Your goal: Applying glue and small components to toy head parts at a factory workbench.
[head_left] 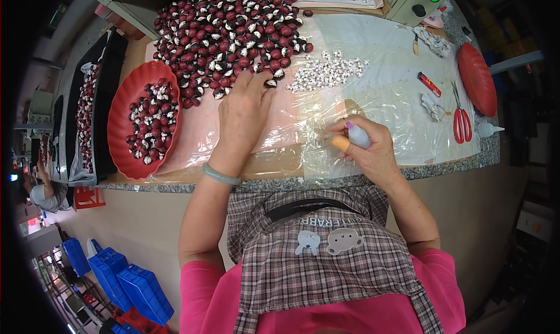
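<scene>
My left hand (242,109) reaches to the near edge of a big heap of small round dark-red, black and white pieces (224,37). Its thumb and index finger close around one black-and-white piece (270,84) there. In my right hand (373,144) is a small squeeze bottle (359,137) with a purple tip, held above the clear plastic sheet. An orange finger cot (340,142) covers one of that hand's digits. Beyond it, small white bead-like bits (326,71) lie scattered on the sheet.
At the left stands a red scalloped dish (119,153) of finished-looking pieces, beside a black tray (105,124) holding more. Red-handled scissors (462,127), a red plate (476,80), a red packet (429,84) and crumpled tissue (433,108) are at the right. Machines border the table's back.
</scene>
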A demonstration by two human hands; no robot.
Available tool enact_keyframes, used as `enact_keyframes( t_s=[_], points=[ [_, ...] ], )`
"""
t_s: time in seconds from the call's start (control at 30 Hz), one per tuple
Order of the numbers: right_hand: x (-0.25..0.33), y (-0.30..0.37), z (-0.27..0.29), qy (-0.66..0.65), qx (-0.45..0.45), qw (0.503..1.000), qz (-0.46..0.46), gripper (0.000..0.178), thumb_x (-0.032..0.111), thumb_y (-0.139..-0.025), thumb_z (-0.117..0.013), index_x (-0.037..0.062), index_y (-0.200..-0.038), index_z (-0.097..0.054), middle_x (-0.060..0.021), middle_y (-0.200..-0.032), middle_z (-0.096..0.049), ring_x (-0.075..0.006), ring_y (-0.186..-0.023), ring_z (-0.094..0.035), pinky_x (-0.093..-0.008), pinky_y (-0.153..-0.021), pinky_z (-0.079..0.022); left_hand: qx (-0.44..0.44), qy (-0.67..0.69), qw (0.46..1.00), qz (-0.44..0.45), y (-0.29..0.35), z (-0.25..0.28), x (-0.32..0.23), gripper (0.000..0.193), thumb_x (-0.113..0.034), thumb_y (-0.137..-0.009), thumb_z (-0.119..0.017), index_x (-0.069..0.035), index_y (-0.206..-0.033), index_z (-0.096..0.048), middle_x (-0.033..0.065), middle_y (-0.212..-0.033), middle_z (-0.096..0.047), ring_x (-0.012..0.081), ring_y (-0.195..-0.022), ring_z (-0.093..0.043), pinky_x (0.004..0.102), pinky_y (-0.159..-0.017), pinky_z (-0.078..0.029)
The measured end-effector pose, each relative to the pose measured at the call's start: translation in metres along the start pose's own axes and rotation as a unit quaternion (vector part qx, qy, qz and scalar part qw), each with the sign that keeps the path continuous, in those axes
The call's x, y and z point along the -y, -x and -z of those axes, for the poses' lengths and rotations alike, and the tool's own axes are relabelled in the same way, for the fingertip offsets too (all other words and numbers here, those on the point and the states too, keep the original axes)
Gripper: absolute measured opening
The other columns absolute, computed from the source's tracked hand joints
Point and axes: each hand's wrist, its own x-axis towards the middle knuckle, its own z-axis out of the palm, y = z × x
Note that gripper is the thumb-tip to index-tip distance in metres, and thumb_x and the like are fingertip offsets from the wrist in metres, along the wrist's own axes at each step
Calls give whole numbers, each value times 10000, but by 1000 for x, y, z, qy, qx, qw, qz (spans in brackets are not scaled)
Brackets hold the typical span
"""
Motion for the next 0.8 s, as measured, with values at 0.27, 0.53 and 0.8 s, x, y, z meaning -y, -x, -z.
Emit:
enact_keyframes(
  t_s=[0.27, 0.53, 0.8],
  points=[
    [-11, 0, 5, 37, -6, 998, 52, 223, 65, -808, -701, 13, -1014, -633, -80, -918, -694, -108, -696, -623, -247, -582, -491, 52, 34, 997, -45, 3, -2, -5, 195, -70, -810, -637, -19, -952, -513, 150, -888, -521, 341, -770, -594, 419, -654, -494],
    [-4, 2, 8, 27, 14, 1000, 0, 243, 11, -784, -668, 3, -1025, -632, -75, -912, -693, -123, -768, -625, -254, -662, -503, 64, 88, 992, -71, 2, -4, -2, 158, -12, -809, -599, -6, -916, -484, 163, -891, -528, 355, -807, -583, 428, -689, -487],
    [-9, 5, 10, -9, 18, 1000, -5, 257, -33, -758, -609, -5, -1010, -648, -58, -925, -677, -74, -754, -588, -233, -632, -485, 54, 70, 990, -107, 0, -3, -6, 184, 21, -783, -598, -8, -955, -542, 146, -887, -539, 327, -781, -603, 406, -672, -494]
  ],
)
